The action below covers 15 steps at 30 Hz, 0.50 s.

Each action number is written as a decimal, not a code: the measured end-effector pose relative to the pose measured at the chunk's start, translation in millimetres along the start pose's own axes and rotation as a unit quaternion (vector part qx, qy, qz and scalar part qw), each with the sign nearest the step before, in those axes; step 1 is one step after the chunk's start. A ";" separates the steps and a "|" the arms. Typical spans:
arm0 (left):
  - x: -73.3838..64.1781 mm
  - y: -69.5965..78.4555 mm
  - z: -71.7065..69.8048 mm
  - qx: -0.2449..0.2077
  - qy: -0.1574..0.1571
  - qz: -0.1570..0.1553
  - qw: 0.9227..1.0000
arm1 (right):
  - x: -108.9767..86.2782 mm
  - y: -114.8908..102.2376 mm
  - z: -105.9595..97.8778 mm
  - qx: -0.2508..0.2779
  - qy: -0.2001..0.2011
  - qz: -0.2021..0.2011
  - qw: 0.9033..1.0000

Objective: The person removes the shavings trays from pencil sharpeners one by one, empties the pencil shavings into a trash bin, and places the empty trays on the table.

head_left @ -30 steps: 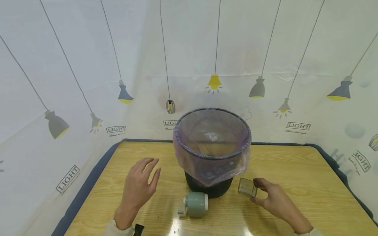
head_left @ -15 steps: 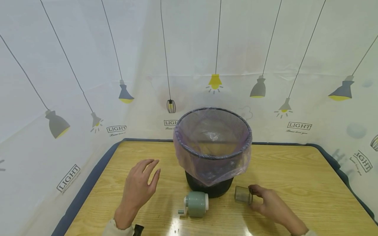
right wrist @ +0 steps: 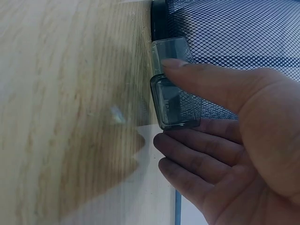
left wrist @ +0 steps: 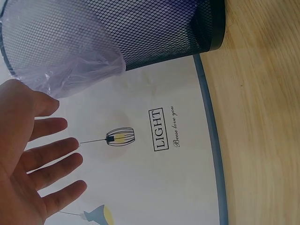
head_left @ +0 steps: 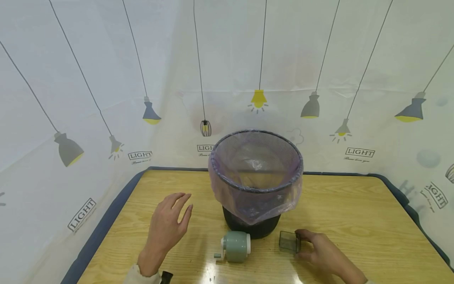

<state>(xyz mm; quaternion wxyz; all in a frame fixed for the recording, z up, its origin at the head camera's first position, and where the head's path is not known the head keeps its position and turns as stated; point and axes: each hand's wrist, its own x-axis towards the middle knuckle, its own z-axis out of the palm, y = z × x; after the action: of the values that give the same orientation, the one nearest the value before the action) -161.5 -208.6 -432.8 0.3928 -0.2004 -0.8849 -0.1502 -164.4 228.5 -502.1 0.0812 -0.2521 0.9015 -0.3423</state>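
My right hand pinches a small see-through smoky plastic box between thumb and fingers, just right of the bin's base. Its open end faces the palm in the right wrist view, and no contents show inside the box. It is low over the table; whether it touches the wood I cannot tell. Left of the box lies a green hand-crank pencil sharpener with a white rim and a small crank. My left hand hovers left of the sharpener, fingers loosely spread, holding nothing.
A black mesh waste bin lined with a thin purple bag stands behind the sharpener on the wooden table. Dark specks dot the wood near the front. A small black object shows beside the left sleeve.
My right hand has brought the box down and to the left, turning it as it moved toward the sharpener. My left hand has stayed nearly still.
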 end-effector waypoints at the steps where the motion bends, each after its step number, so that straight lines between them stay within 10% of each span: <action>1: -0.1 -0.1 0.1 0.000 0.000 -0.001 1.000 | 0.1 0.4 0.5 -0.003 0.001 0.002 1.000; 15: -4.8 -1.5 3.3 0.005 -0.003 -0.003 1.000 | -3.3 3.2 5.4 -0.018 0.007 0.005 1.000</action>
<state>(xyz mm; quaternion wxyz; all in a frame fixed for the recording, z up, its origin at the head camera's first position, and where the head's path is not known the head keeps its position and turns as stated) -161.4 -209.6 -438.7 0.3905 -0.1962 -0.8874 -0.1467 -161.2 229.1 -508.4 0.0723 -0.2465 0.9095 -0.3269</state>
